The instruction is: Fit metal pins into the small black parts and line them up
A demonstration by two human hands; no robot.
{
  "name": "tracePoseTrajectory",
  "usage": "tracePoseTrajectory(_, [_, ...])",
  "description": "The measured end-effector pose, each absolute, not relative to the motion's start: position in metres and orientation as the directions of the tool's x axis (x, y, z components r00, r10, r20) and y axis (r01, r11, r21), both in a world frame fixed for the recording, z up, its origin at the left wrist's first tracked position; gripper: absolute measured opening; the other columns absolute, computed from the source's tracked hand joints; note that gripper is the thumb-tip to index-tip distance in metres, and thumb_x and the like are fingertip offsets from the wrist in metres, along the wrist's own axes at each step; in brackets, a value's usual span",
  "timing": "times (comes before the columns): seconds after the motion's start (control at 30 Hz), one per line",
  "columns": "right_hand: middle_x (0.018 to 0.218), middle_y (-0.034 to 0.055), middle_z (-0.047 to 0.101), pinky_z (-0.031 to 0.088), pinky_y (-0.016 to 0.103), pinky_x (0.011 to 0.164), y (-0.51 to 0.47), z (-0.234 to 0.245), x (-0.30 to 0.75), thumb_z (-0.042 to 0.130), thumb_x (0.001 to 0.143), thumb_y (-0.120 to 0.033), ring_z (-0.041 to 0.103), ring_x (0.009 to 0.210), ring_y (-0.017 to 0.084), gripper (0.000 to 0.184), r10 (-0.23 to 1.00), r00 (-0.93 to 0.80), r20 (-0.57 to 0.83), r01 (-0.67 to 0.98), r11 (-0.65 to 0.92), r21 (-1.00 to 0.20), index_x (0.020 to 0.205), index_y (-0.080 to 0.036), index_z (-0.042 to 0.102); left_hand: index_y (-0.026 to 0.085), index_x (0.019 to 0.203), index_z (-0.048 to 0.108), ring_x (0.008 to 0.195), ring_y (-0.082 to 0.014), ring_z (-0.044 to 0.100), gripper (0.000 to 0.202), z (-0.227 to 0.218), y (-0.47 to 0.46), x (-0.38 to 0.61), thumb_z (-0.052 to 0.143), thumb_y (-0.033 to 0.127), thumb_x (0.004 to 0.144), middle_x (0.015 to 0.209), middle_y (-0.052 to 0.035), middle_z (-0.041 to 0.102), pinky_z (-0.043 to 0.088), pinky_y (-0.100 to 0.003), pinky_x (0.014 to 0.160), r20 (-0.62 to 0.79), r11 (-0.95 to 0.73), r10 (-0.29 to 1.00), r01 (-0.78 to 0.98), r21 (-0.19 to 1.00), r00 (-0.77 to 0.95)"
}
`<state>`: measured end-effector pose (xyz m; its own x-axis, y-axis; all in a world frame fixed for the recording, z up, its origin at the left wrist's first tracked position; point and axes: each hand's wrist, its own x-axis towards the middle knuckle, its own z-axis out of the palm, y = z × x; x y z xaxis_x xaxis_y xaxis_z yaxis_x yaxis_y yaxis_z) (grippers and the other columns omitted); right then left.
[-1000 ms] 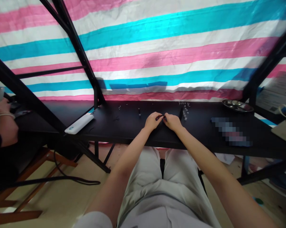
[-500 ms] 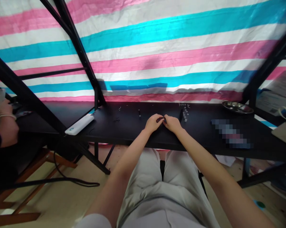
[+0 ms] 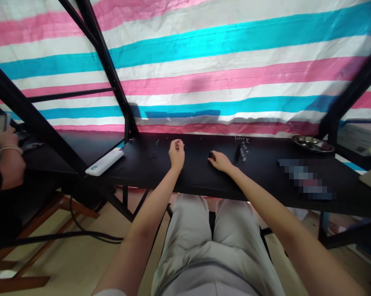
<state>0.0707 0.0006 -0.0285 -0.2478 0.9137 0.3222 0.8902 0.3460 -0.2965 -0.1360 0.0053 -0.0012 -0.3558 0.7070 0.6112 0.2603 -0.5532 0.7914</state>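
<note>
My left hand [image 3: 177, 150] has its fingers curled, reaching over the black table [image 3: 191, 174] toward the spot where a small black part stood; what it grips is hidden. My right hand [image 3: 219, 160] rests on the table to the right, fingers pinched on a small dark piece [image 3: 210, 154]. Just right of that hand stand a black upright part [image 3: 237, 152] and a cluster of small grey pieces [image 3: 242, 149].
A white power bank [image 3: 104, 162] lies at the table's left end. A metal dish [image 3: 312, 143] sits at the back right. Black frame bars [image 3: 111, 78] rise on both sides. Another person's hand [image 3: 3, 142] holds a phone at far left. A striped tarp hangs behind.
My hands have separated. The left hand moved left and away from me toward the small black part; the right hand stayed with the dark piece.
</note>
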Motion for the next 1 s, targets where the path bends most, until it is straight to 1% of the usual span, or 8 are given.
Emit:
tracePoseTrajectory(0.13, [0.075,0.0031,0.062,0.037,0.025,0.062,0.017,-0.025,0.049,0.057,0.079,-0.027,0.056,0.070,0.015,0.009,0.929,-0.250,0.274,0.846,0.348,-0.405,0.077,-0.018,0.055,0.018,0.087,0.053,0.069,-0.0122,0.058,0.015,-0.012,0.011,-0.165,0.047,0.031,0.084,0.073,-0.0023,0.060,0.045,-0.024,0.068,0.558,-0.493,0.702,0.264,0.829,-0.442])
tracePoseTrajectory(0.23, [0.076,0.0029,0.062,0.038,0.024,0.063,0.027,-0.023,0.027,0.059,0.078,-0.026,0.056,0.070,0.014,0.008,0.940,-0.239,0.244,0.830,0.329,-0.451,0.078,-0.018,0.057,0.018,0.090,0.051,0.068,-0.0120,0.057,0.012,-0.019,0.010,-0.172,0.045,0.026,0.084,0.074,-0.0020,0.059,0.045,-0.025,0.068,0.535,-0.456,0.686,0.281,0.845,-0.493])
tracePoseTrajectory(0.4, [0.080,0.0027,0.064,0.038,0.025,0.066,0.041,-0.023,0.002,0.059,0.078,-0.026,0.057,0.074,0.014,0.008,0.964,-0.173,0.204,0.830,0.254,-0.496,0.082,-0.019,0.059,0.019,0.094,0.049,0.068,-0.0123,0.057,0.013,-0.019,0.002,-0.166,0.042,0.022,0.084,0.076,-0.0020,0.060,0.045,-0.025,0.069,0.592,-0.486,0.673,0.338,0.806,-0.444])
tracePoseTrajectory(0.5, [0.081,0.0021,0.064,0.038,0.026,0.067,0.045,-0.023,-0.004,0.060,0.078,-0.027,0.057,0.076,0.015,0.009,0.973,-0.133,0.187,0.831,0.212,-0.514,0.082,-0.019,0.060,0.019,0.093,0.048,0.069,-0.0127,0.057,0.013,-0.018,0.000,-0.166,0.041,0.021,0.083,0.077,-0.0022,0.059,0.044,-0.026,0.070,0.585,-0.473,0.667,0.344,0.811,-0.460])
tracePoseTrajectory(0.67, [0.082,0.0011,0.064,0.037,0.028,0.071,0.047,-0.022,-0.009,0.060,0.078,-0.029,0.057,0.078,0.015,0.010,0.977,-0.123,0.174,0.831,0.197,-0.521,0.081,-0.020,0.060,0.019,0.091,0.047,0.067,-0.0122,0.056,0.012,-0.017,0.001,-0.171,0.040,0.018,0.081,0.074,-0.0011,0.058,0.043,-0.025,0.068,0.482,-0.423,0.666,0.245,0.873,-0.569])
tracePoseTrajectory(0.8, [0.082,0.0006,0.065,0.036,0.029,0.073,0.045,-0.021,-0.011,0.060,0.078,-0.029,0.057,0.080,0.016,0.010,0.976,-0.145,0.164,0.821,0.212,-0.531,0.080,-0.020,0.059,0.019,0.088,0.046,0.060,-0.0104,0.054,0.013,-0.016,0.001,-0.172,0.039,0.015,0.078,0.072,0.0006,0.057,0.042,-0.023,0.064,0.384,-0.379,0.677,0.150,0.913,-0.628])
tracePoseTrajectory(0.9, [0.081,0.0000,0.065,0.034,0.029,0.073,0.043,-0.021,-0.013,0.059,0.078,-0.030,0.057,0.080,0.015,0.011,0.969,-0.178,0.170,0.810,0.242,-0.535,0.080,-0.020,0.059,0.018,0.087,0.046,0.056,-0.0092,0.052,0.014,-0.016,0.002,-0.173,0.038,0.014,0.077,0.071,0.0017,0.057,0.042,-0.023,0.063,0.353,-0.361,0.678,0.125,0.924,-0.645])
tracePoseTrajectory(1.0, [0.081,-0.0005,0.064,0.033,0.028,0.073,0.043,-0.023,-0.015,0.059,0.078,-0.031,0.056,0.079,0.015,0.012,0.963,-0.203,0.180,0.801,0.269,-0.534,0.082,-0.020,0.058,0.018,0.087,0.046,0.056,-0.0092,0.052,0.014,-0.018,0.004,-0.174,0.037,0.014,0.076,0.070,0.0017,0.057,0.042,-0.023,0.063,0.347,-0.361,0.680,0.116,0.925,-0.646])
